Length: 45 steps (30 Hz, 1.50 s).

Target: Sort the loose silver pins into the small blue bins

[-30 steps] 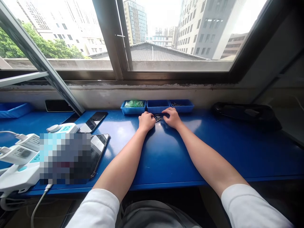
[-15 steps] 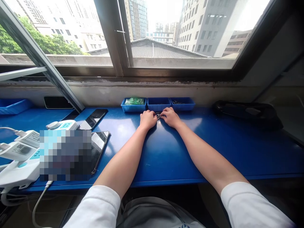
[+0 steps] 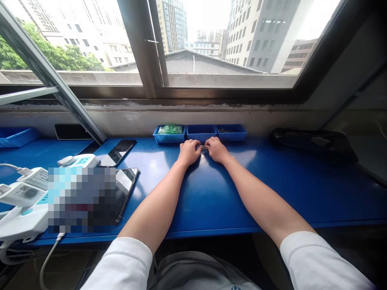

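Note:
My left hand (image 3: 189, 152) and my right hand (image 3: 217, 150) rest on the blue tabletop with curled fingers, close together. Between them lies a small cluster of thin, shiny metal pieces (image 3: 203, 148), too small to name. Thumbs and fingertips of both hands touch its two sides; whatever is pinched there is hidden. Just behind the hands stand three joined blue bins. In the left bin (image 3: 169, 139) are green-tinted clear plastic packets (image 3: 171, 129). The middle bin (image 3: 201, 137) shows little of its contents. Small silver metal pieces (image 3: 225, 130) lie in the right bin (image 3: 238, 135).
On the left are a white power strip (image 3: 18, 217) with chargers, a tablet-like device (image 3: 128, 189) partly blurred out, and a phone (image 3: 122, 151). A dark bag-like object (image 3: 314, 143) lies at right. A window (image 3: 211, 80) runs behind the table.
My left hand has shifted slightly to the right, its thumb closer to the metal pieces. The fingers of my right hand have moved a little over the cluster. The view has tilted slightly.

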Each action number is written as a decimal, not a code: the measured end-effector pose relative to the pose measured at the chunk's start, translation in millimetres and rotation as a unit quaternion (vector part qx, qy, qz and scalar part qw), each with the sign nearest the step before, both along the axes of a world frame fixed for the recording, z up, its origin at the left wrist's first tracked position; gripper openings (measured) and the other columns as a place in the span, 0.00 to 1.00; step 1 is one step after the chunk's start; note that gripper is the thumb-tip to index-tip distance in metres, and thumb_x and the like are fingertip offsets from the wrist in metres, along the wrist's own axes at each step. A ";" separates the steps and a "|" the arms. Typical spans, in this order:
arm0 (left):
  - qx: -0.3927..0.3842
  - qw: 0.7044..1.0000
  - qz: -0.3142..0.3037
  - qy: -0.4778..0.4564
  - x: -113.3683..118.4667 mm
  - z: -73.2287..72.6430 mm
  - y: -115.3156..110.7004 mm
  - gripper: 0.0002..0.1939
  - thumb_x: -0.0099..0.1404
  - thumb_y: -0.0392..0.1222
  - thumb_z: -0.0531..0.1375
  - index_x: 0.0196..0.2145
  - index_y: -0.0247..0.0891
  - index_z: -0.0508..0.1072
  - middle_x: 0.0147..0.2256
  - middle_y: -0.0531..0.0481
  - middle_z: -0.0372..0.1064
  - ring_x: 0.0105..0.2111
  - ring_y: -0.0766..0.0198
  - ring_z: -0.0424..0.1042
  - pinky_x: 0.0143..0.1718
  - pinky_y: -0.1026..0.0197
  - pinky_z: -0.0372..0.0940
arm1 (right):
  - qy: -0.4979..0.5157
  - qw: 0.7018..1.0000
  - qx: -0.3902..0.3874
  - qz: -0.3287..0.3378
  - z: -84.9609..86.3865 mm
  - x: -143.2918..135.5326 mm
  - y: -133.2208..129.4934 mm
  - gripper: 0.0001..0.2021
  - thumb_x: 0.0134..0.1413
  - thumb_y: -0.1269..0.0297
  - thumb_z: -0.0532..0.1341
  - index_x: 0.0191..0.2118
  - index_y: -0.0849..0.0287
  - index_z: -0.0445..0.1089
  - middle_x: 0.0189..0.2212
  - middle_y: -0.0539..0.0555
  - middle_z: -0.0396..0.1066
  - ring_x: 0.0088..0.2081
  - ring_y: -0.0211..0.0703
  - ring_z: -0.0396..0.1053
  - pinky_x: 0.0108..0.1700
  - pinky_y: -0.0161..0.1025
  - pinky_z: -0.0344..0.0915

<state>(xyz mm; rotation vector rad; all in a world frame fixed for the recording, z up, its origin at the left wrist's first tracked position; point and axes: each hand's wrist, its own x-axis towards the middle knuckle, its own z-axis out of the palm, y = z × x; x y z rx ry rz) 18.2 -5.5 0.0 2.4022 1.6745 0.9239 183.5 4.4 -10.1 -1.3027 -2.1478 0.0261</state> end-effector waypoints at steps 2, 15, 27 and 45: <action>0.003 1.000 -0.015 -0.003 -0.3 0.8 -0.8 0.12 0.65 0.43 0.52 0.39 0.43 0.73 0.41 0.49 0.72 0.45 0.58 0.67 0.49 0.54 0.55 | 0.015 1.000 0.001 0.000 0.1 -0.3 0.1 0.07 0.59 0.69 0.52 0.34 0.58 0.66 0.36 0.56 0.66 0.42 0.46 0.60 0.45 0.42 0.62; -0.004 0.999 -0.004 -0.051 -0.3 5.6 -2.4 0.12 0.67 0.42 0.49 0.40 0.41 0.72 0.39 0.49 0.74 0.43 0.60 0.70 0.46 0.58 0.58 | 0.085 0.996 -0.002 0.036 3.2 -3.2 -1.3 0.08 0.59 0.66 0.52 0.32 0.57 0.67 0.32 0.54 0.69 0.38 0.44 0.64 0.41 0.40 0.61; -0.008 0.998 -0.025 -0.051 -4.1 3.5 -0.9 0.15 0.67 0.42 0.48 0.36 0.42 0.75 0.37 0.49 0.73 0.40 0.62 0.70 0.42 0.62 0.62 | 0.160 0.987 -0.014 0.030 2.4 -3.0 -2.9 0.12 0.59 0.60 0.52 0.32 0.57 0.70 0.29 0.53 0.72 0.33 0.42 0.68 0.38 0.38 0.63; -0.013 0.999 0.003 -0.035 -2.5 3.6 -0.7 0.16 0.68 0.45 0.47 0.43 0.45 0.73 0.42 0.49 0.70 0.43 0.61 0.69 0.45 0.61 0.61 | 0.403 0.900 -0.148 0.075 8.8 3.2 -5.3 0.08 0.42 0.61 0.64 0.30 0.58 0.76 0.27 0.52 0.75 0.32 0.43 0.71 0.36 0.39 0.67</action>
